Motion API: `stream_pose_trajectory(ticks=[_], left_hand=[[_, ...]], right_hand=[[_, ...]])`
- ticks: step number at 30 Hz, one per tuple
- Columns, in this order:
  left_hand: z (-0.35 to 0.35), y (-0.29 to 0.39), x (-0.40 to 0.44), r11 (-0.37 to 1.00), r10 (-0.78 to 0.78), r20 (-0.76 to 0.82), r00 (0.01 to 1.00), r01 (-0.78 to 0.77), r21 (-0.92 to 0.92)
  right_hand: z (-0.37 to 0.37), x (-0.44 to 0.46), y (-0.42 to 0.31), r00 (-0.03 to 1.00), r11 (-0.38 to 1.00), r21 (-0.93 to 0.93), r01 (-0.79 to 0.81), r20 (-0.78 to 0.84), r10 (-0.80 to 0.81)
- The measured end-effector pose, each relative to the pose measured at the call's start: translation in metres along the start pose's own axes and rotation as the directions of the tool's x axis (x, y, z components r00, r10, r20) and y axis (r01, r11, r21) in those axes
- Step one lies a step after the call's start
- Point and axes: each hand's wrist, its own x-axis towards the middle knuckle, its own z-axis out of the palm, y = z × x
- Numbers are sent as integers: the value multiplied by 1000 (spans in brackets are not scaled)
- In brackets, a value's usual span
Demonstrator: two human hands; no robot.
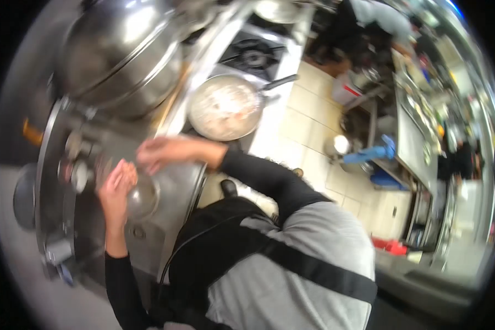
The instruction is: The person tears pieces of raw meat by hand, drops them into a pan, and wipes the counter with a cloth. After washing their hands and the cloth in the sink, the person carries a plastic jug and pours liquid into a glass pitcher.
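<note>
Left hand [114, 184] and right hand [155, 154] are apart near a round, shiny grey bowl [144, 201]; blur hides whether either grips.

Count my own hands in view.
2: the right hand, nearer the frying pan, and the left hand, farther from that pan. Both are blurred.

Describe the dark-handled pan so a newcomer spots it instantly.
Find the huge, shiny pot at the picture's upper left. Right of it, below an uncovered burner, sits the round pan. Pale contents and a dark handle pointing upper right set it apart.
</note>
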Motion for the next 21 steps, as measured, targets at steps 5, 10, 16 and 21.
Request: stream_pose_trajectory(ticks=[5, 10, 16, 21], left_hand=[[41, 10, 22, 677, 248, 103, 963, -248, 693], [34, 4, 24, 751, 291, 254, 922, -385, 536], [-37, -24, -32, 963, 65, -167, 984, -17, 270], [-128, -90, -119, 973, -172, -632, 755, 232, 14]], right_hand=[[25, 10, 31, 996, 903, 428, 41, -84, -5], [-22, -8, 44, 975, 925, 374, 61, -221, 25], [-129, -76, -18, 845, 935, 351, 46, -514, 151], [-205, -97, -39, 625, 968, -233, -89, -770, -128]])
